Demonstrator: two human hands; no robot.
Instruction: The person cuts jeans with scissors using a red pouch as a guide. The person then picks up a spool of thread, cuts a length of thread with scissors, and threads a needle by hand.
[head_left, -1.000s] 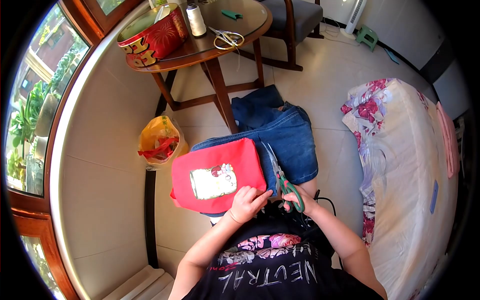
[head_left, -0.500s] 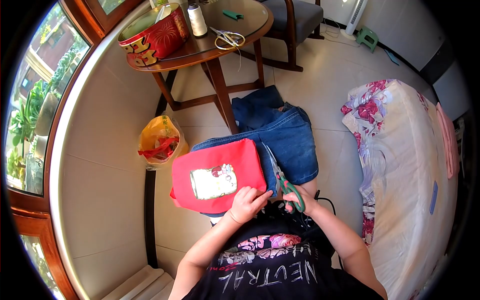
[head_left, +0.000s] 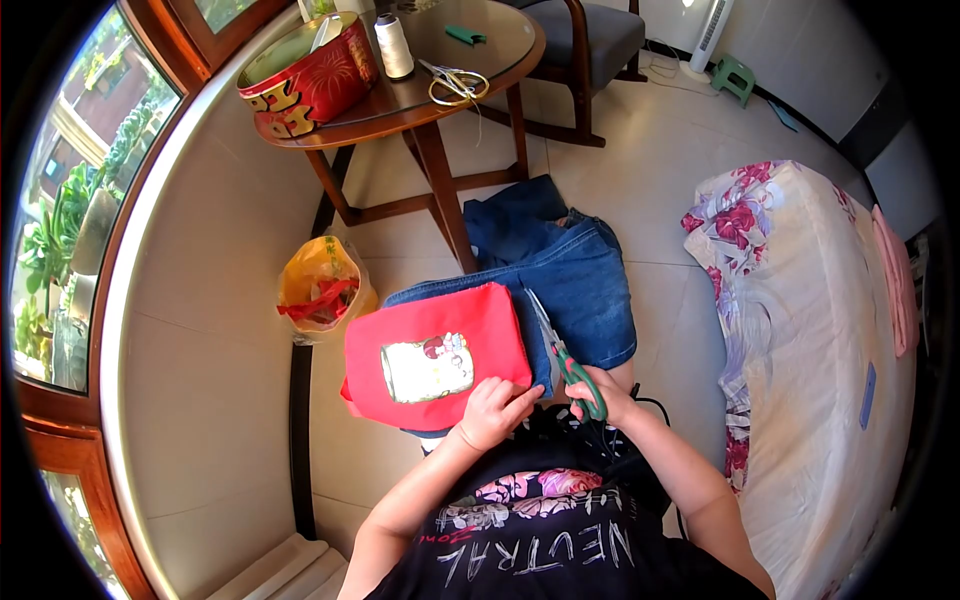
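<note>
Denim cloth (head_left: 590, 290) lies over my lap, with a red fabric bag (head_left: 430, 320) flat on top of its left part. The bag carries a pale printed picture. My left hand (head_left: 490, 412) presses on the bag's lower right corner, its fingers closed at the denim edge beside it. In my right hand (head_left: 608, 398) are scissors (head_left: 575, 378) with green handles. Their blades point away from me along the strip of denim just right of the bag. My thumb and fingers wrap the handles.
A round table (head_left: 510, 50) ahead bears a red tin (head_left: 320, 85), a white thread spool (head_left: 393, 50) and gold-handled scissors (head_left: 458, 84). A yellow bag-lined bin (head_left: 310, 265) with red scraps stands left. A flowered cover (head_left: 810, 330) lies right, a rocking chair (head_left: 595, 45) behind.
Very little differs. My right hand and the scissors have shifted slightly, while my left hand stays at the bag's corner.
</note>
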